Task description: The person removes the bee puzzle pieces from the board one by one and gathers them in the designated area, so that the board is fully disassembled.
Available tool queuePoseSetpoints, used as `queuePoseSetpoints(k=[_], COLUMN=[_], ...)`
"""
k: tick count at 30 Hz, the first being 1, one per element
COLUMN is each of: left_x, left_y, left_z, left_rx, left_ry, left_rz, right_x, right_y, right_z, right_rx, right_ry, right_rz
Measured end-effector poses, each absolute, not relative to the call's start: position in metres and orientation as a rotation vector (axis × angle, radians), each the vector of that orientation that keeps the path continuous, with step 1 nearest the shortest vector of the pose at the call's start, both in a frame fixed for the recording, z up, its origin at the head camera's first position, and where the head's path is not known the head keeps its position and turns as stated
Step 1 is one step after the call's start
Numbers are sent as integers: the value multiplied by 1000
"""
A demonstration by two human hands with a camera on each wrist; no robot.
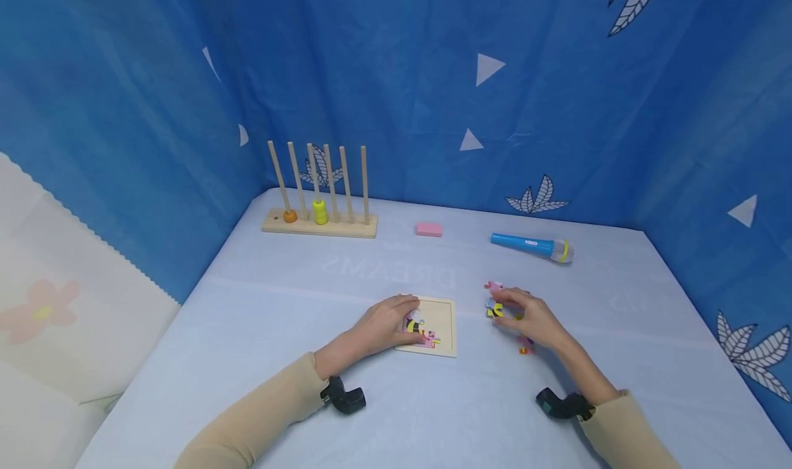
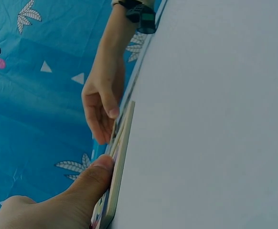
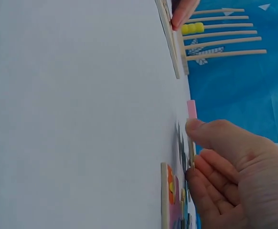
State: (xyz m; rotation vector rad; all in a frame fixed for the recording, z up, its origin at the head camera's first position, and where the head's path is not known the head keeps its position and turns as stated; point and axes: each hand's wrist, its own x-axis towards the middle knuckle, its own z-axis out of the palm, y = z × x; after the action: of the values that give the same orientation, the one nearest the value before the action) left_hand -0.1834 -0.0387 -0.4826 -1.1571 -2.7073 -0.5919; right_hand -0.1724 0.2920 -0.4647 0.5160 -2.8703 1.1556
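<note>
A square wooden puzzle board (image 1: 444, 326) lies on the table, with bee-patterned and pink pieces set along its left side. My left hand (image 1: 390, 323) holds the board at that side; its thumb (image 2: 98, 171) lies over the edge, and the other fingertips are partly hidden. To the right, my right hand (image 1: 531, 315) pinches a yellow, black and blue puzzle piece (image 1: 493, 309) between thumb and fingers. Seen edge-on in the right wrist view, this piece (image 3: 191, 150) is raised off the table. Loose puzzle pieces (image 1: 526, 345) lie under and around that hand, partly covered by it.
At the back left stands a wooden peg rack (image 1: 340, 229) with yellow beads (image 1: 320, 212) and an orange bead (image 1: 289, 216). A pink block (image 1: 429, 230) and a blue toy microphone (image 1: 532, 245) lie toward the back. Blue curtain (image 1: 408, 97) hangs behind the table.
</note>
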Motion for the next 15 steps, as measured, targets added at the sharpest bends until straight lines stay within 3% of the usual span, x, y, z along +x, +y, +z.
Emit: queuePoseSetpoints(k=[15], left_x=[-183], left_y=[-38], left_z=[-481], left_rx=[-1150], left_ry=[-2713], left_rz=[-591], right_x=[-171], right_y=[288], right_z=[-452], right_rx=[596], right_ry=[-2819], right_rz=[1128])
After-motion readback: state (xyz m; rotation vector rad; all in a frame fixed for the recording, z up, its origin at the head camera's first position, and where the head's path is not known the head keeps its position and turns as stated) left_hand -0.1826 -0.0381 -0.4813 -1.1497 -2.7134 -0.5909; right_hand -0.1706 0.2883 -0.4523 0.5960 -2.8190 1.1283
